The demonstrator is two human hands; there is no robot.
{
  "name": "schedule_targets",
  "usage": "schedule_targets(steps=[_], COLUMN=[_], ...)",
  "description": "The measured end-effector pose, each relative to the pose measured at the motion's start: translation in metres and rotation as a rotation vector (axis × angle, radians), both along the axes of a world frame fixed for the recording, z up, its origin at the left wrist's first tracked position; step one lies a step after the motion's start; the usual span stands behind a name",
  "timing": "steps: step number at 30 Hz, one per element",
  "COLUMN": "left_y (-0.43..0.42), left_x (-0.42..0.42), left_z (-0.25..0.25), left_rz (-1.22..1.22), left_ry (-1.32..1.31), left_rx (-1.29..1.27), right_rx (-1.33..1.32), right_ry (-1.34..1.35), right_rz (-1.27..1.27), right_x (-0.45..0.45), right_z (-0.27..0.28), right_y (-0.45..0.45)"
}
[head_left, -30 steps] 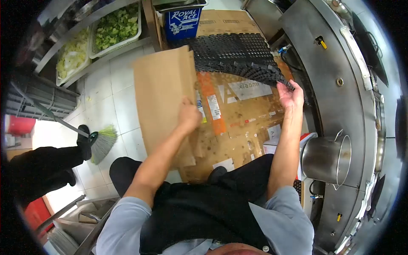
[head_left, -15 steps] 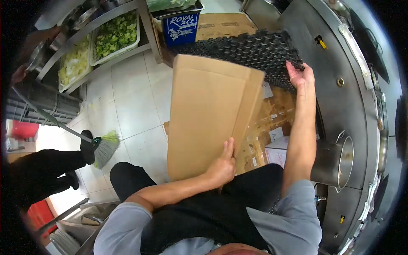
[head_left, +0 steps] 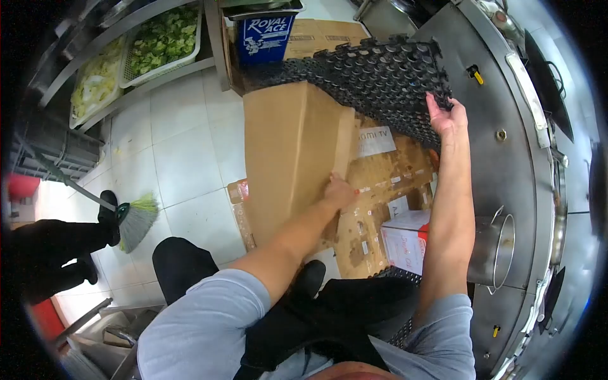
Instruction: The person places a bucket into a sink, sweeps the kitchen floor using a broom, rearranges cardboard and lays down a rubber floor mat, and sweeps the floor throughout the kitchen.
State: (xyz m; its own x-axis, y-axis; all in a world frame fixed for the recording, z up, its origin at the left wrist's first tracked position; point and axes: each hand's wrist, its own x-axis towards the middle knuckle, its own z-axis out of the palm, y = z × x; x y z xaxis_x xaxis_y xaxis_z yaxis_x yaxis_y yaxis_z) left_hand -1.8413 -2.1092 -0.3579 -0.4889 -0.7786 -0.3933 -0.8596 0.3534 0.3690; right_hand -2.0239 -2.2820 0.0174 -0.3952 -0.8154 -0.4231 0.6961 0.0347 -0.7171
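A large brown cardboard sheet (head_left: 272, 145), folded along a lengthwise crease, lies slanted over the floor in front of me. My left hand (head_left: 341, 192) is closed at its right-hand flap, partly smeared by motion. To the right, my right hand (head_left: 448, 115) grips the edge of a black rubber mat (head_left: 386, 76) with round holes and holds it raised and curled back. Under the mat and the sheet, flattened, stained cardboard (head_left: 361, 221) covers the floor. A small white and red box (head_left: 405, 239) sits on it near my right forearm.
A blue tub (head_left: 265, 39) stands beyond the sheet. Crates of chopped greens (head_left: 166, 44) are on a low shelf at the left. Another person's leg (head_left: 63, 244) and a broom (head_left: 138, 221) are at the left. A steel pot (head_left: 494, 247) and steel counter front line the right.
The cardboard sheet has tipped lower and to the left, and its crease has bent further. My left hand has moved forward along its edge. My right hand still holds the mat up.
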Motion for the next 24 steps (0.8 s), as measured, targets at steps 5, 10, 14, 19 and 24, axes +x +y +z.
schedule_targets(steps=[5, 10, 14, 19, 24], left_y=[-0.027, -0.007, 0.039, 0.029, -0.018], left_x=[0.09, 0.251, 0.222, 0.182, 0.183], left_z=[0.103, 0.18, 0.043, 0.032, -0.03], left_rz=[0.044, 0.835, 0.539, 0.318, -0.005], left_ry=[0.689, 0.686, 0.618, 0.379, -0.215], left_rx=[-0.151, -0.67, -0.357, -0.204, 0.136], right_rx=[-0.056, -0.057, 0.008, -0.055, 0.045], right_ry=[0.04, 0.008, -0.01, 0.068, 0.125], right_rz=[0.021, 0.032, -0.017, 0.059, 0.091], right_x=[-0.008, -0.005, 0.001, -0.002, 0.006], right_z=[-0.006, -0.002, 0.003, -0.006, -0.018], right_y=[0.009, 0.008, 0.003, -0.004, 0.02])
